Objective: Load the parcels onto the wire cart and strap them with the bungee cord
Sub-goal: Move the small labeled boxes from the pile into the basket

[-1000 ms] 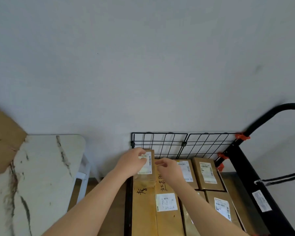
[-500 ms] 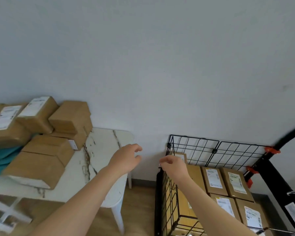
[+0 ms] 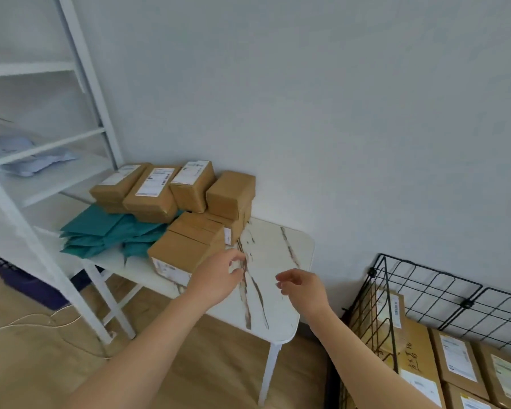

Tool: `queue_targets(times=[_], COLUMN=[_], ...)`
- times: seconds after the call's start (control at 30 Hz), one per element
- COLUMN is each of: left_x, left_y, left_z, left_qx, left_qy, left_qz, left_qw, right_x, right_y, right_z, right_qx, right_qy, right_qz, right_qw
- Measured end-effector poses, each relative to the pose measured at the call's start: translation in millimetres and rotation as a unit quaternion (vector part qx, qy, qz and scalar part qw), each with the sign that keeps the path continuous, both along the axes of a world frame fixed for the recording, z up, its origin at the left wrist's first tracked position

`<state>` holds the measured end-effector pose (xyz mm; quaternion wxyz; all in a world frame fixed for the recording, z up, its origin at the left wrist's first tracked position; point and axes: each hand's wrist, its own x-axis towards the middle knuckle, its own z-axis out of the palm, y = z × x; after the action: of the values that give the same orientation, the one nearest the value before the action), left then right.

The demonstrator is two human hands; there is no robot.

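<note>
Tabletop (image 3: 275,246) between left grip (image 3: 219,280), right grip (image 3: 306,290)

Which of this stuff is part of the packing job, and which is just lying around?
Job: stacked boxes on the table, wire cart, loaded boxes, left hand, right hand.
Lying about: white shelf, pale bundle on it; teal bags unclear.

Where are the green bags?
In the head view, the green bags lie at the left on the marble table, tucked partly under the brown boxes.
</note>
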<state>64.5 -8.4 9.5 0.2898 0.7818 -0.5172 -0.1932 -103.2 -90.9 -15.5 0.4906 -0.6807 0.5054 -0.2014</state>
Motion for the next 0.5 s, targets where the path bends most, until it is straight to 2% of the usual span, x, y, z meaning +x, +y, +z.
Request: queue_targets(times=[0.27, 0.5], left_x=[59, 135], left_y=[31, 27], left_z=[-2, -12], left_qx=[-0.054, -0.046], left_qy=[-0.002, -0.010], left_qz=[0.096, 0.143], left_qw=[0.994, 0.989], right_x=[72, 161], right_y=[3, -18], right_z=[5, -2], right_qx=[-0.011, 0.041], right_qy=[-0.023, -0.054], right_qz=[0.051, 0.089], right_qw=[0.998, 0.994])
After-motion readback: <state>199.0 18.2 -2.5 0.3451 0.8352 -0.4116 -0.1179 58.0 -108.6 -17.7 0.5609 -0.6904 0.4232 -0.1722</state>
